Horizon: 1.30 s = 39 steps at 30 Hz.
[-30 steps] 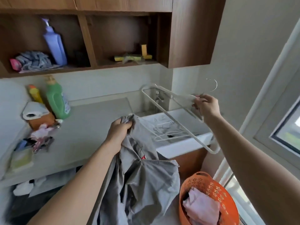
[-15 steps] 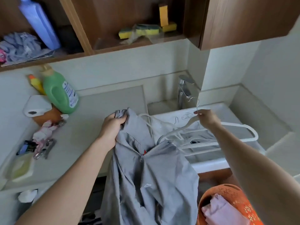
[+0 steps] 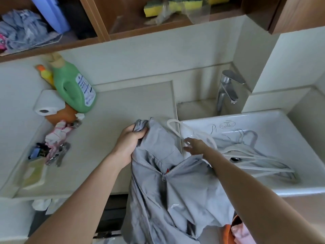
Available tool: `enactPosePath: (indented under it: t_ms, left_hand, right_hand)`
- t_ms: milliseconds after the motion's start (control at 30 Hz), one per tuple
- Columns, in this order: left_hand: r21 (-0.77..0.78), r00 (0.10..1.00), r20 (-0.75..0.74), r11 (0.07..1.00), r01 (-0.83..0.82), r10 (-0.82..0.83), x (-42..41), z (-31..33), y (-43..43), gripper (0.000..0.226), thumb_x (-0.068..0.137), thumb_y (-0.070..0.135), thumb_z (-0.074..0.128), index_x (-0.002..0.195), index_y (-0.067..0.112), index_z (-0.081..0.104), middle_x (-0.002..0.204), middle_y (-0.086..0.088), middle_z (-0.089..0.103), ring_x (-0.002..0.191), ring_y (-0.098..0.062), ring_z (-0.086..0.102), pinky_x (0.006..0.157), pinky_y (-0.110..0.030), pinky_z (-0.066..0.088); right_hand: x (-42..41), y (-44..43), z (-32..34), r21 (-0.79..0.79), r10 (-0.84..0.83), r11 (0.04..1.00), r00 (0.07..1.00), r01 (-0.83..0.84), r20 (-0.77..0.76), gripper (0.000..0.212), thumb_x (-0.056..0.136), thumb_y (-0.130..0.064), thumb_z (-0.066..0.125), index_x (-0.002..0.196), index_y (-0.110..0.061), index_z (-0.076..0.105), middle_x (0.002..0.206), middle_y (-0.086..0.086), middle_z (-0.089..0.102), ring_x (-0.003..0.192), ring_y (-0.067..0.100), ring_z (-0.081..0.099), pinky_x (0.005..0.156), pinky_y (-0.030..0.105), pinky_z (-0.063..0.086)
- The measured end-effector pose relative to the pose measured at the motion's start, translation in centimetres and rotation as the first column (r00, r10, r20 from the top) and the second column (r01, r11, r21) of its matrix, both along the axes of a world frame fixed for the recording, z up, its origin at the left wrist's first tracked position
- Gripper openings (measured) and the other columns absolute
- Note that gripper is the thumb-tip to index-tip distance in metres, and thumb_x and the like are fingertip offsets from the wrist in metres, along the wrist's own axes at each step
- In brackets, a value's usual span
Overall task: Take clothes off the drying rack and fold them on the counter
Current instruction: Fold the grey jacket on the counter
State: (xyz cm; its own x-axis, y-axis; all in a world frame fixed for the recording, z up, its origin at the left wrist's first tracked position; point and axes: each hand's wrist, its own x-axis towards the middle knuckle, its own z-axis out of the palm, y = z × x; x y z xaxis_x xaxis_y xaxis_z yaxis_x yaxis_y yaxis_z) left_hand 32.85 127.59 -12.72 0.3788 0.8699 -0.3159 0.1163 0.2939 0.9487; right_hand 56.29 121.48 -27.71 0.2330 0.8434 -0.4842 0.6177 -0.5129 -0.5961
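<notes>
Several white hangers (image 3: 249, 149) in the sink (image 3: 274, 117), pink cloth (image 3: 241, 233) in orange basket (image 3: 227, 235)

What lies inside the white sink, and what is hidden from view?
Several white hangers lie piled in the sink, with a dark drain hole showing beneath them. The right arm and grey jacket cover its near-left corner.

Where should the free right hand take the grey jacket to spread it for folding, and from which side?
On the grey jacket, pinch the free collar edge beside the open zip, coming from the right. The left hand grips the opposite side, so it hangs lopsided.
</notes>
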Motion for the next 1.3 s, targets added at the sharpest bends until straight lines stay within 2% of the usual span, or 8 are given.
enactPosePath:
  t_ms: [133, 333, 433, 600, 767, 1000, 1133, 1300]
  left_hand:
    - [-0.006, 1.0, -0.003, 1.0, -0.023, 0.023, -1.0, 0.1, 1.0, 0.014, 0.095, 0.006, 0.06, 0.099, 0.01, 0.073, 0.101, -0.012, 0.074, 0.093, -0.024, 0.068, 0.09, -0.037, 0.049]
    - [0.009, 0.999, 0.032, 1.0, -0.011, 0.011, -2.4, 0.7, 1.3, 0.015, 0.095, 0.004, 0.06, 0.098, 0.011, 0.073, 0.097, -0.008, 0.075, 0.088, -0.02, 0.07, 0.083, -0.033, 0.052]
    - [0.03, 0.999, 0.054, 1.0, -0.003, 0.002, -3.9, 1.4, 1.2, 0.014, 0.094, 0.003, 0.06, 0.1, 0.009, 0.072, 0.096, -0.009, 0.074, 0.088, -0.021, 0.07, 0.084, -0.032, 0.052]
    - [0.108, 0.989, 0.136, 0.992, -0.069, 0.054, -8.0, 3.8, 1.8, 0.021, 0.094, 0.003, 0.061, 0.112, 0.008, 0.07, 0.108, -0.012, 0.074, 0.103, -0.027, 0.07, 0.092, -0.037, 0.054]
    - [0.174, 0.964, 0.262, 0.982, -0.079, 0.031, -14.2, 7.7, 2.4, 0.031, 0.093, 0.0, 0.06, 0.118, 0.018, 0.068, 0.112, -0.006, 0.074, 0.104, -0.023, 0.071, 0.091, -0.036, 0.056]
    - [0.23, 0.925, 0.38, 0.967, -0.11, 0.015, -23.0, 12.2, 2.4, 0.034, 0.093, -0.006, 0.054, 0.111, 0.02, 0.067, 0.098, -0.001, 0.075, 0.087, -0.016, 0.072, 0.078, -0.028, 0.058]
    - [0.238, 0.893, 0.431, 0.938, -0.252, 0.131, -26.0, 13.7, 4.2, 0.033, 0.091, -0.006, 0.056, 0.112, 0.018, 0.065, 0.099, -0.003, 0.072, 0.088, -0.019, 0.07, 0.082, -0.032, 0.058]
    - [0.214, 0.786, 0.554, 0.865, -0.453, 0.274, -26.8, 15.9, 7.1, 0.022, 0.081, -0.001, 0.061, 0.089, 0.018, 0.068, 0.092, -0.009, 0.07, 0.089, -0.028, 0.067, 0.088, -0.041, 0.053]
  right_hand:
    - [0.7, 0.3, -1.4, -0.033, -0.097, 0.994, 0.985, 0.103, 0.144, 0.014, 0.096, -0.022, 0.058, 0.097, -0.017, 0.071, 0.094, 0.004, 0.067, 0.091, 0.024, 0.068, 0.065, 0.022, 0.044]
    - [1.6, -1.9, -0.6, -0.022, -0.232, 0.963, 0.866, 0.269, 0.444, 0.027, 0.094, -0.012, 0.055, 0.119, -0.008, 0.063, 0.121, 0.014, 0.064, 0.111, 0.031, 0.062, 0.087, 0.034, 0.051]
    - [-1.2, -1.8, 2.5, 0.126, -0.249, 0.966, 0.945, 0.226, 0.213, 0.024, 0.098, -0.03, 0.057, 0.11, -0.013, 0.068, 0.116, 0.011, 0.067, 0.109, 0.031, 0.061, 0.087, 0.032, 0.046]
    - [-5.7, -3.3, 8.4, 0.008, -0.188, 0.979, 0.922, 0.202, -0.34, 0.056, 0.083, -0.071, 0.056, 0.104, -0.022, 0.073, 0.099, -0.003, 0.075, 0.085, 0.009, 0.066, 0.088, 0.032, 0.05]
    - [-11.4, -4.3, 14.5, -0.05, -0.139, 0.99, 0.907, 0.13, -0.397, 0.083, 0.064, -0.087, 0.06, 0.115, -0.021, 0.066, 0.102, -0.002, 0.066, 0.089, 0.018, 0.055, 0.076, 0.029, 0.043]
    - [-22.4, -3.4, 20.4, -0.104, 0.049, 0.991, 0.951, -0.084, -0.304, 0.075, 0.062, -0.063, 0.083, 0.123, -0.024, 0.062, 0.117, -0.001, 0.07, 0.111, 0.018, 0.066, 0.105, 0.042, 0.048]
    - [-24.7, -2.8, 24.9, 0.421, 0.047, 0.906, 0.999, -0.035, -0.018, 0.035, 0.077, -0.014, 0.083, 0.107, -0.025, 0.069, 0.099, -0.009, 0.07, 0.088, 0.006, 0.065, 0.085, 0.025, 0.054]
    - [-23.9, -1.5, 30.2, 0.893, -0.257, 0.449, 0.954, -0.023, 0.154, 0.044, 0.077, 0.004, 0.07, 0.113, -0.022, 0.073, 0.108, -0.007, 0.07, 0.1, 0.008, 0.064, 0.09, 0.024, 0.051]
